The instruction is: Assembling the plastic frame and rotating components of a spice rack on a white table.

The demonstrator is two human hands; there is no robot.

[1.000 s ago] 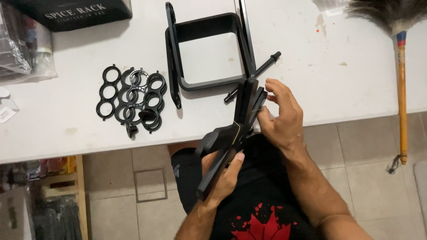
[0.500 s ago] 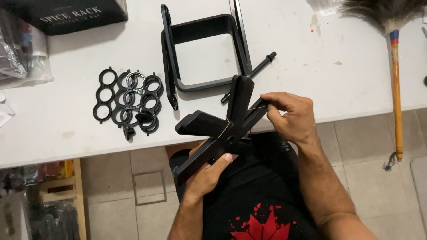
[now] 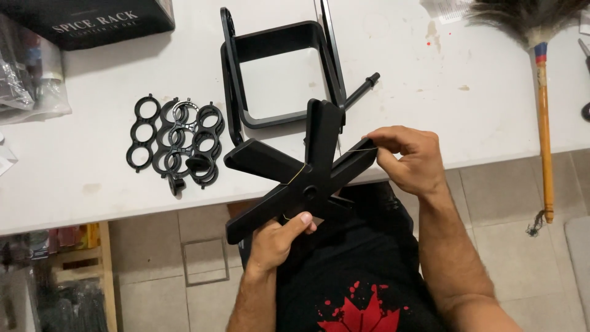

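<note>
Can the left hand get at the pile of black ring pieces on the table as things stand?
Probably not right away: the left hand is gripping the black cross-shaped part. The ring pieces lie uncovered on the white table, nothing blocking.

black box [image 3: 92, 21] | ring clips [image 3: 175, 144] | feather duster [image 3: 541, 92] | plastic bags, maybe [image 3: 27, 80]
</note>
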